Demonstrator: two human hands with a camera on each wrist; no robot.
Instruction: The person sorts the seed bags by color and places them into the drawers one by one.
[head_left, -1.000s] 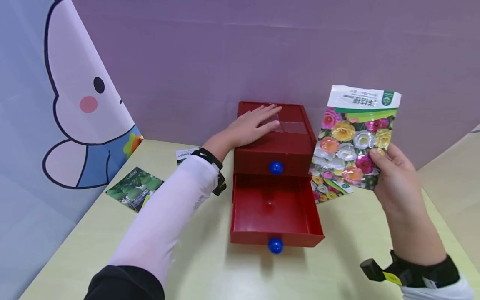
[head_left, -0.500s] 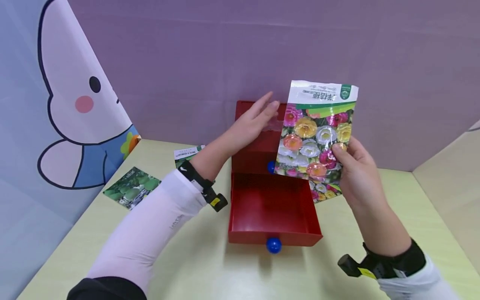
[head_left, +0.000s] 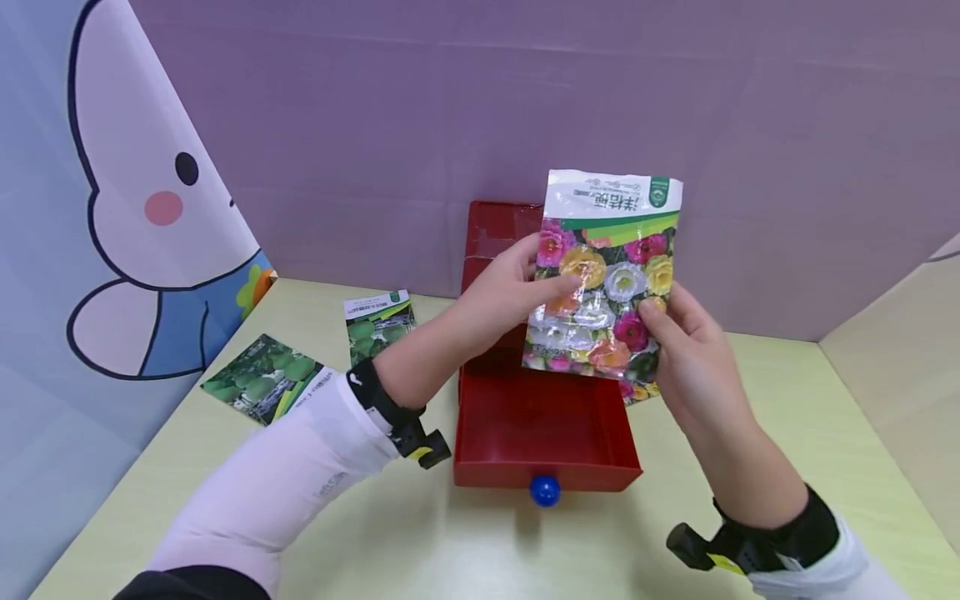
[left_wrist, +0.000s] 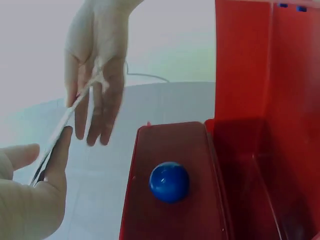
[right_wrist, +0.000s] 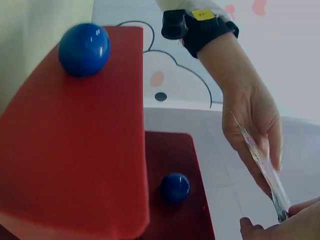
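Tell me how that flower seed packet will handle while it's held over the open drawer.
The seed packet is probably floppy and light: both wrist views show it edge-on as a thin sheet. Its glossy film catches glare, so it may be slippery, which fits the left hand and the right hand each pinching a side. It looks unlikely to break if it falls into the red drawer.

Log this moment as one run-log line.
left hand: holds flower seed packet | right hand: holds packet | red drawer: open below

Far wall: plain purple panel, evenly lit.
Left wall: blue backdrop with a white cartoon character, pink cheek.
Table: pale yellow-green top.
Right side: beige panel.
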